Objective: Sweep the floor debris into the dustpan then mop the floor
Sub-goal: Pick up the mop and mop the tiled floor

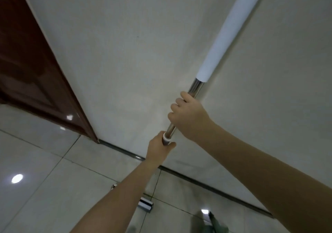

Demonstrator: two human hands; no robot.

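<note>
- A pale wall fills most of the view, meeting a glossy tiled floor along a dark baseboard strip.
- A dark brown door stands at the left.
- A mop handle, shiny metal with a white sleeve higher up, slants up to the right in front of the wall; its lower end is hidden by the arms.
- The right hand wraps its fingers round the metal shaft.
- The left hand grips lower, round the handle's white-ringed collar.
- A small chrome fitting sits on the floor near the baseboard.
</note>
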